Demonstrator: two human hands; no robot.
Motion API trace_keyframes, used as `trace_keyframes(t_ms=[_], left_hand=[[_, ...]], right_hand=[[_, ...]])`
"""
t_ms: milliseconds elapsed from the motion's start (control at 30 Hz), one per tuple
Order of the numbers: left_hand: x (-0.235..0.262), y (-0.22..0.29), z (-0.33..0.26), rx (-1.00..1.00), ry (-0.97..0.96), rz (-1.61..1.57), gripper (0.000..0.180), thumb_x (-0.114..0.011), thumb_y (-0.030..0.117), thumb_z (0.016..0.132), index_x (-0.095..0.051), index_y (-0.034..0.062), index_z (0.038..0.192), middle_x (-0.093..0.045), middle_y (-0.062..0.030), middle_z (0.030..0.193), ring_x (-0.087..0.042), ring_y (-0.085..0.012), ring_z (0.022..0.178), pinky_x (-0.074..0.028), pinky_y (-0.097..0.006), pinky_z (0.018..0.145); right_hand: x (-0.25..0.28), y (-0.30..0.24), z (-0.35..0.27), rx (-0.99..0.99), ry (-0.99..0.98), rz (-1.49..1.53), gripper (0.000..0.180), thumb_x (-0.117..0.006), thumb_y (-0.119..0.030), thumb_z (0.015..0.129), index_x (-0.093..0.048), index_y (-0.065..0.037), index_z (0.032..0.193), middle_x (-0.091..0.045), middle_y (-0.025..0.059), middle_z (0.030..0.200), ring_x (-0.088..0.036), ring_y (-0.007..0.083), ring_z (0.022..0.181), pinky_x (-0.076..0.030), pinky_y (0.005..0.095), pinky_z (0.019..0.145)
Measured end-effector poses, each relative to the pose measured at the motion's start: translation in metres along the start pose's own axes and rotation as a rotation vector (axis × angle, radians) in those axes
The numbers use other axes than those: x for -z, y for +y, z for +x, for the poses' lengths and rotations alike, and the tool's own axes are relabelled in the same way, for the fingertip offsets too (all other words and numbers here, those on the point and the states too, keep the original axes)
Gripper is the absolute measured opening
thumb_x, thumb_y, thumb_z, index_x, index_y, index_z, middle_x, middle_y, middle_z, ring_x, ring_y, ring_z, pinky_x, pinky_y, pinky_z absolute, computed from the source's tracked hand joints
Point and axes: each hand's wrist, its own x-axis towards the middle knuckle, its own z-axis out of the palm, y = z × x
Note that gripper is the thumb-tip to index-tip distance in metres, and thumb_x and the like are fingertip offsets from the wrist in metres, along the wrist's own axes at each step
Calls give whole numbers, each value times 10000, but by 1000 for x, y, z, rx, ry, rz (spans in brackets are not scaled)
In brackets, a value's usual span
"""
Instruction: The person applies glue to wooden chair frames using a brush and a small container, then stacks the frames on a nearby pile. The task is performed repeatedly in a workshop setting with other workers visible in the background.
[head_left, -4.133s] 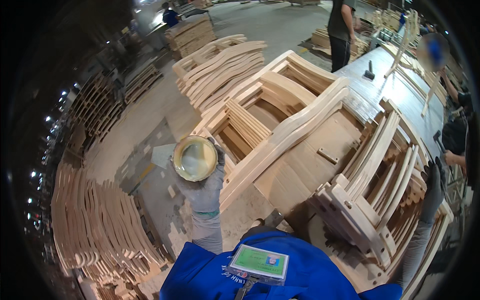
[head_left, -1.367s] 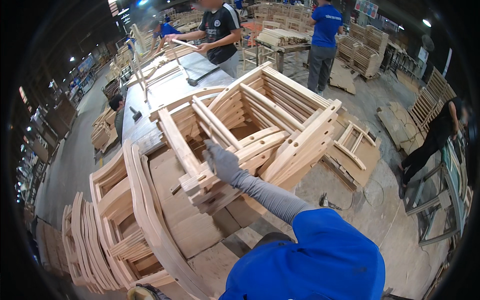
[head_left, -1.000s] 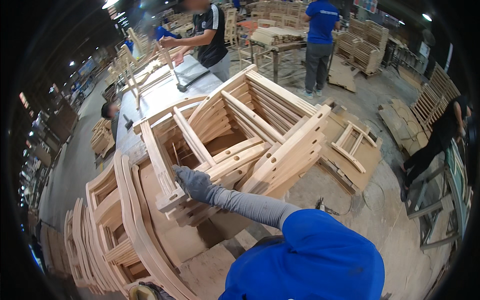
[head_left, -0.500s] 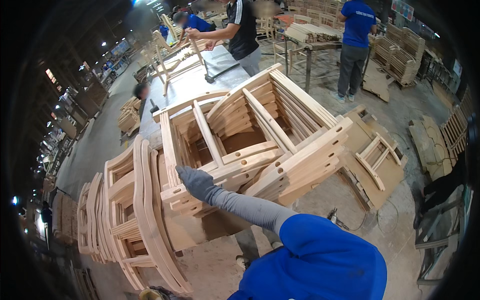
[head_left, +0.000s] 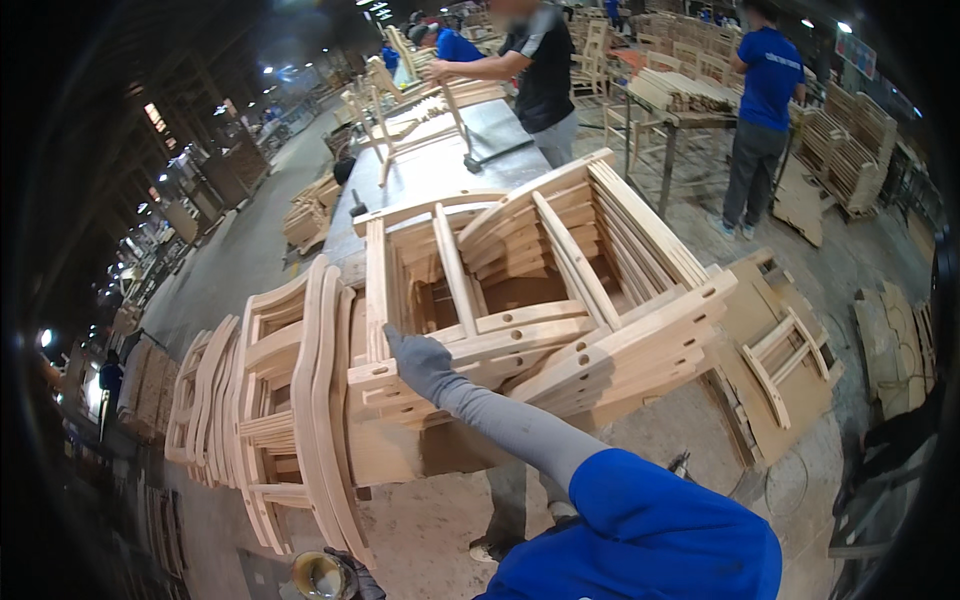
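My right hand (head_left: 424, 368), in a grey glove, is closed at the near left corner of the top wooden chair frame (head_left: 540, 345), its fingers over the rail; part of the grip is hidden. That frame lies on a stack of similar pale frames with round holes and slots in their rails. Low in the picture my left hand (head_left: 366, 580), in a dark glove, holds a small round cup (head_left: 318, 576) with yellowish, whitish stuff inside. Only part of this hand shows at the lower edge.
More curved wooden frames (head_left: 300, 400) stand stacked on the left. A long metal-topped table (head_left: 410, 160) reaches away behind the stack. A small wooden frame (head_left: 785, 365) lies on a board at right. Other people work beyond, one in a blue shirt (head_left: 770, 70).
The view has shifted, so the stack sits farther right in it. The cup and my left hand have come further into view at the lower left. My right hand stays at the same corner.
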Motion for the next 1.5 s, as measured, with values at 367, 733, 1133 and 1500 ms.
trace_keyframes(t_ms=[367, 733, 1133, 1500], left_hand=[[23, 7, -19, 59, 57, 28, 451, -776, 157, 681, -568, -18, 1041, -615, -145, 972, -599, -216, 841, -516, -318, 769], [32, -1, -24, 123, 120, -221, 526, -798, 116, 642, -527, -14, 1074, -583, -138, 1003, -575, -220, 870, -512, -333, 782], [39, 0, -24, 185, 44, -228, 554, -762, 47, 654, -487, -19, 1130, -555, -139, 1074, -553, -227, 940, -506, -345, 827], [38, -31, -34, 265, 3, -500, 524, -676, -39, 702, -456, -9, 1177, -525, -131, 1132, -526, -231, 986, -518, -388, 845]], right_hand=[[7, -1, 1, 31, -57, 14, 381, -456, -109, 835, -496, -102, 1214, -568, 71, 670, -581, 235, 602, -464, 368, 506], [7, -4, 1, 52, 48, 124, 180, -454, -109, 828, -518, -90, 996, -594, 95, 663, -611, 270, 630, -480, 405, 534], [5, -3, 0, 49, 15, 57, 277, -468, -125, 837, -542, -109, 1103, -564, 59, 672, -573, 230, 616, -462, 355, 552], [5, -4, 1, 58, 38, 86, 177, -460, -140, 856, -532, -107, 1014, -599, 91, 672, -607, 264, 619, -482, 392, 528]])
